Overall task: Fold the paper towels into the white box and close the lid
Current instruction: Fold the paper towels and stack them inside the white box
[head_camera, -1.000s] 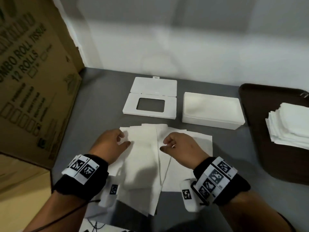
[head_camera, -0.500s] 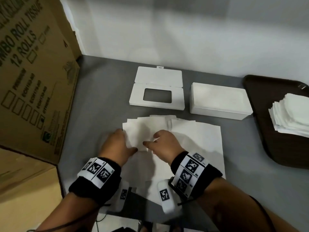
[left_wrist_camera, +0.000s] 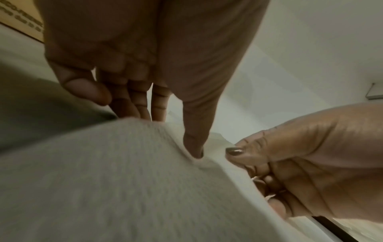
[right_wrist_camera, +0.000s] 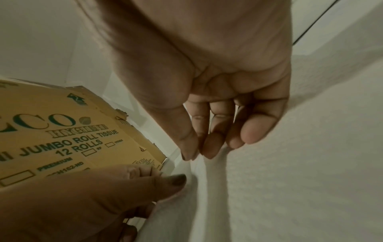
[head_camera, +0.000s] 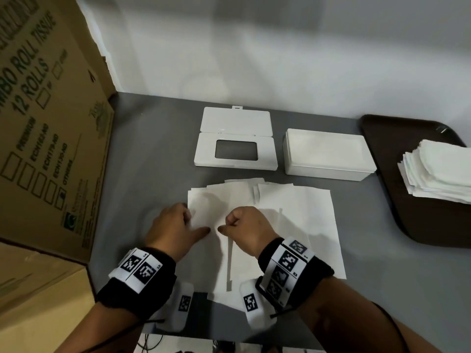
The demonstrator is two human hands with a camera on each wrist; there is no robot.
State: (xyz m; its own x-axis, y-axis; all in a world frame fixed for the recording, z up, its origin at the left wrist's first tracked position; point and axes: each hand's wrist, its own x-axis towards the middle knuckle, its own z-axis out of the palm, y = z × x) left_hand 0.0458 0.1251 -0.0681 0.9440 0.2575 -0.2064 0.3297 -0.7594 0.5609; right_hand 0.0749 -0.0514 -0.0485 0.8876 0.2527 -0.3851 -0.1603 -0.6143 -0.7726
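With your left hand [head_camera: 175, 229] gripping a sheet's edge and your right hand [head_camera: 244, 226] pinching a raised fold, both have drawn together over the paper towels [head_camera: 300, 225] lying just before the white box [head_camera: 328, 159]: folding has begun, while boxing and the lid [head_camera: 235, 151] remain.

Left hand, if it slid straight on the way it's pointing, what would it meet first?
The left hand holds the paper towels; past them it would probably reach the near edge of the open lid, left of the white box.
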